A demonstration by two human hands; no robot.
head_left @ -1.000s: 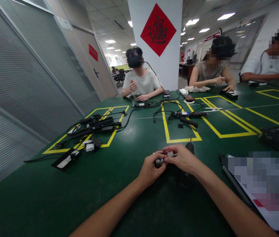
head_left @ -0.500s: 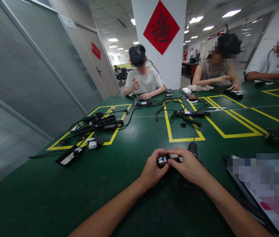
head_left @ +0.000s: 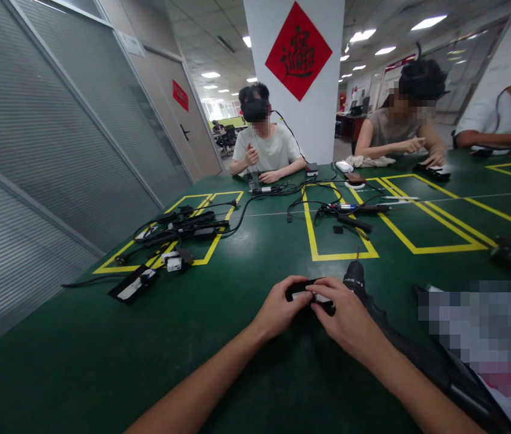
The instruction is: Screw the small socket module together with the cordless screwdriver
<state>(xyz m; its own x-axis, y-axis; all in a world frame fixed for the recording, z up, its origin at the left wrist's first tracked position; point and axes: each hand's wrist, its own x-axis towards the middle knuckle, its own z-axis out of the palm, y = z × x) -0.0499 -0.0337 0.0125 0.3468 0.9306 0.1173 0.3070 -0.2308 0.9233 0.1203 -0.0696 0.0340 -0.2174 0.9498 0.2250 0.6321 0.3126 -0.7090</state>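
Between both hands, just above the near table, is a small black casing [head_left: 298,296] with a white part inside. Its exact kind is hard to make out, since fingers cover much of it. My left hand [head_left: 277,310] is closed round its left end, with the thumb at the front. My right hand [head_left: 350,316] grips the right side, its fingers bent over the top and the thumb tip below. Beyond and beside the right hand lies a black power drill [head_left: 355,278], its thin bit pointing away from me; the right forearm hides part of its body.
Black cables and devices [head_left: 187,228] lie in a yellow-taped area at left, near a black-and-white piece [head_left: 134,286]. Pen-like tools [head_left: 357,208] and cords lie ahead. A blurred-out sheet [head_left: 485,337] is at right. Several people sit across the green table [head_left: 219,337].
The casing has turned in my hands: its pale face with blue bits has given way to a black rim with white inside. My right fingers have shifted on it. The view has moved slightly.
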